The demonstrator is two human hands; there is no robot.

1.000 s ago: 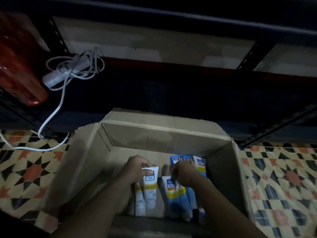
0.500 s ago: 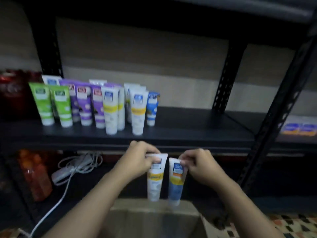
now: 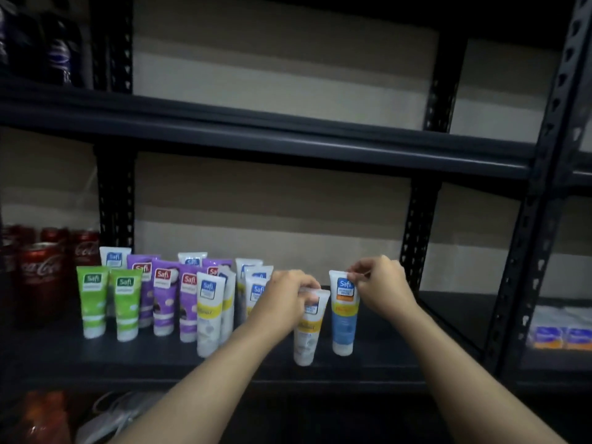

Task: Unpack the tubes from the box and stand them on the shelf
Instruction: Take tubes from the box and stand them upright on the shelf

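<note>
Head view, dim light. The shelf [image 3: 400,360] was a dark, matt metal board, bare to the right of the tubes. Perforated black uprights [image 3: 525,251] carried it. A pale wall [image 3: 272,203] with darker horizontal bands showed behind it. An upper shelf [image 3: 256,129] of the same dark metal ran above, with dark bottles [image 3: 59,56] at its far left.

I saw the left hand [image 3: 282,299] with its grip clamped on the flat top end of a white-and-yellow tube [image 3: 307,338]. The tube was upright, cap down, near the front edge of the shelf. The right hand [image 3: 381,286] pinched the top corner of a blue tube [image 3: 344,322], also upright and cap down, just beside the first and slightly further back. I could not tell whether either cap bore weight on the board.

To the left stood a group of tubes, all cap down: two green tubes [image 3: 93,302] in front, purple tubes [image 3: 165,299] next to them, and white ones behind and to the right. Red cola cans [image 3: 40,277] stood at the far left of the same shelf. Small blue-and-orange packets [image 3: 563,338] lay in the next bay to the right. Below the shelf at the lower left I made out a white cable [image 3: 109,415], blurred.
</note>
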